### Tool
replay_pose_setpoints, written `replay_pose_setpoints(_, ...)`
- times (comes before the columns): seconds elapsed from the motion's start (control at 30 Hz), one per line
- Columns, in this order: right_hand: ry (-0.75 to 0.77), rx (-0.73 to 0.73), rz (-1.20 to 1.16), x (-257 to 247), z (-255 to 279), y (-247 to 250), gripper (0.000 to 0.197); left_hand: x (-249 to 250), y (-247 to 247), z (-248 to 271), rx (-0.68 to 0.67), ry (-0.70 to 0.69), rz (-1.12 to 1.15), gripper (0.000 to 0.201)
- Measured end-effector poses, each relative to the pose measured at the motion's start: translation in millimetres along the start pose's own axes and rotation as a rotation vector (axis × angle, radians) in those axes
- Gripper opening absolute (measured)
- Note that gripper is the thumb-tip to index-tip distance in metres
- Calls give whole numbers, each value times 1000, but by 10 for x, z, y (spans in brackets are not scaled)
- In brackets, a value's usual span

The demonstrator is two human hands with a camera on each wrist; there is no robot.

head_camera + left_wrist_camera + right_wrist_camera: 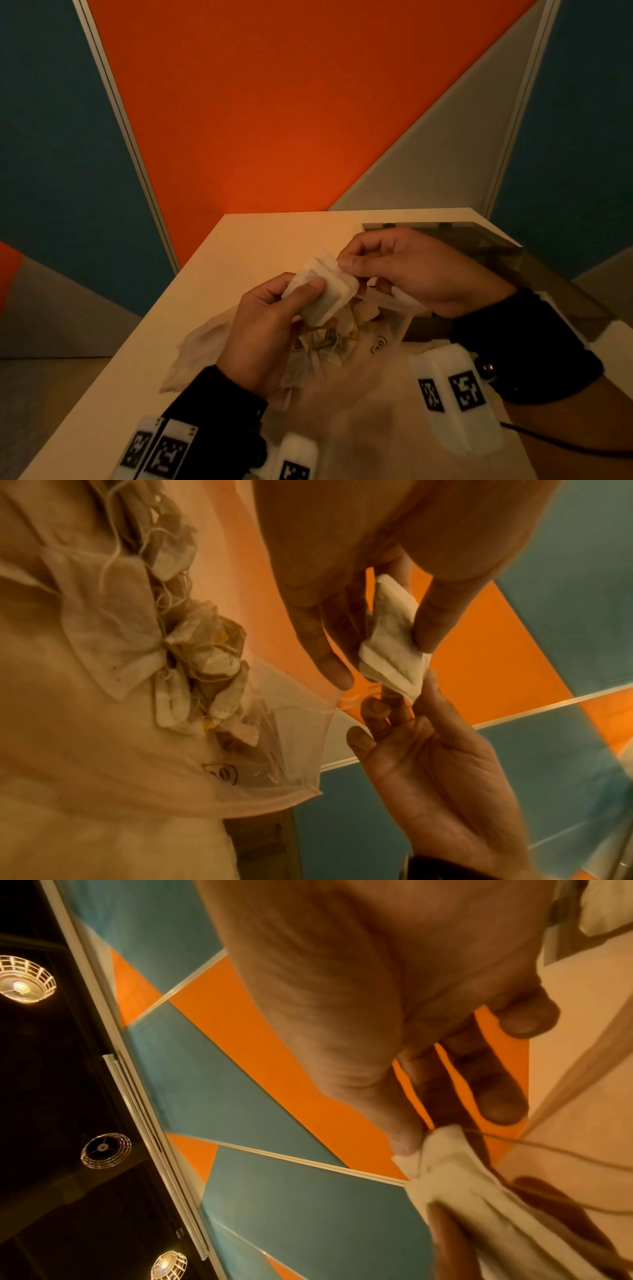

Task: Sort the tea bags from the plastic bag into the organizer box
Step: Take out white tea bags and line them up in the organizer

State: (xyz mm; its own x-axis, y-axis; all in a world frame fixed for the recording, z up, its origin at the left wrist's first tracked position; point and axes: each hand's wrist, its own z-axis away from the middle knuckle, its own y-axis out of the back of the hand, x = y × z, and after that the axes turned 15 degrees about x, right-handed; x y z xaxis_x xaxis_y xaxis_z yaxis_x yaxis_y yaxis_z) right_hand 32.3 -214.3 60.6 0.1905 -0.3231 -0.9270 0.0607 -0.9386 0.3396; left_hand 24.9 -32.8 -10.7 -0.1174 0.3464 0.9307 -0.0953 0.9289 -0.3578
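My left hand grips a small stack of white tea bags above the table, thumb on top and fingers underneath. The right hand pinches the stack's upper edge between thumb and forefinger. In the left wrist view the tea bags sit between my left fingers and thumb, with the right hand reaching up from below. A clear plastic bag lies open under both hands, holding several more tea bags with tangled strings. The dark translucent organizer box stands behind the right hand; its inside is hidden.
The pale table ends at a left edge and a far edge close by. Orange, teal and grey wall panels stand behind it. White marker-tagged wrist units sit near the front edge, with a black cable at right.
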Motion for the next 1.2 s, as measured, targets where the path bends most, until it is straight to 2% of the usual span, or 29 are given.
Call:
replay_pose_setpoints(0.17, -15, -7, -57, -12, 7, -68, 15, 11, -18, 0, 27, -5, 30, 34)
replay_pose_setpoints(0.33, -52, 11, 39, -15, 10, -39, 21, 7, -13, 13, 36, -21, -21, 29)
replay_pose_setpoints(0.5, -20, -24, 78, -35, 26, -45, 14, 21, -22, 49, 7, -52, -55, 27)
replay_pose_setpoints(0.57, 12, 7, 155, -51, 34, -19, 14, 27, -32, 63, -12, -62, -61, 28)
replay_pose_setpoints(0.73, 67, 140, 264, -207, -15, 365, 9, 14, -41, 46, -26, -48, -63, 17)
replay_pose_setpoints(0.9, 114, 223, 418, -416, -194, 830, 8, -36, -35, 24, -30, -49, -231, 18)
replay_pose_setpoints(1.0, 70, 237, 475, -281, -327, 905, 5, -57, -31, 11, 5, -70, -304, 15)
replay_pose_setpoints(1.2, -31, 197, 584, 340, -364, 758, 8, -54, -16, -4, 54, -60, -331, 12)
